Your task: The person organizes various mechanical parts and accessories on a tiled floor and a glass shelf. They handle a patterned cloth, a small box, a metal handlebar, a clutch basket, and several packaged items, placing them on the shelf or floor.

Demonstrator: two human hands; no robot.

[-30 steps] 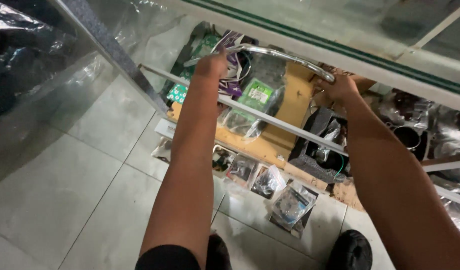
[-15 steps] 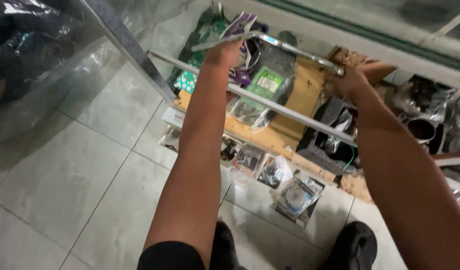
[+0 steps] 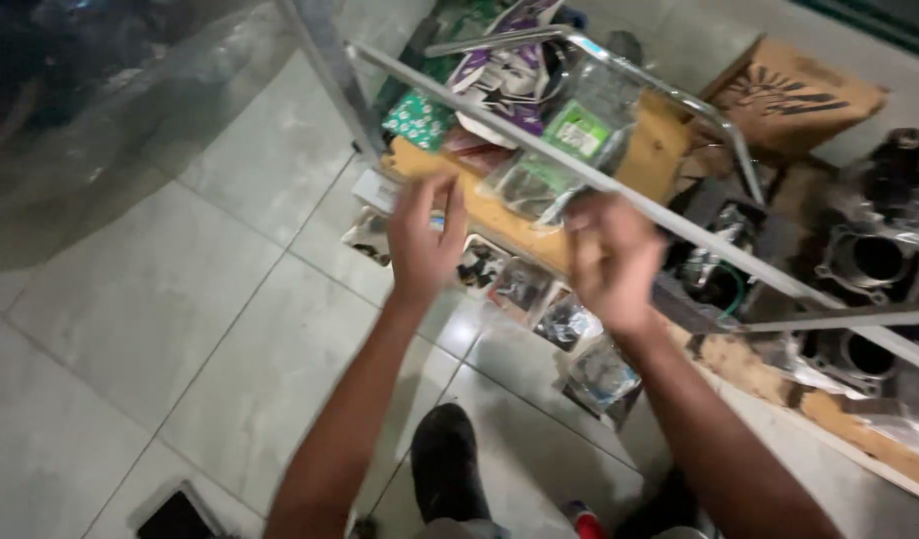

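Hands off the rail

Both hands have let go of the curved metal rail (image 3: 619, 70) they gripped a second ago. Left hand (image 3: 425, 240) and right hand (image 3: 609, 262) hover below it, fingers spread, holding nothing. One straight metal bar (image 3: 539, 150) crosses between hands and rail. Clear packets (image 3: 539, 309) lie on the tiled floor (image 3: 180, 329), beside two engine cylinders (image 3: 869, 260).

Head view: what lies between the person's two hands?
In the head view, small clear plastic packets lie on the tiled floor in the gap between the left hand and right hand.
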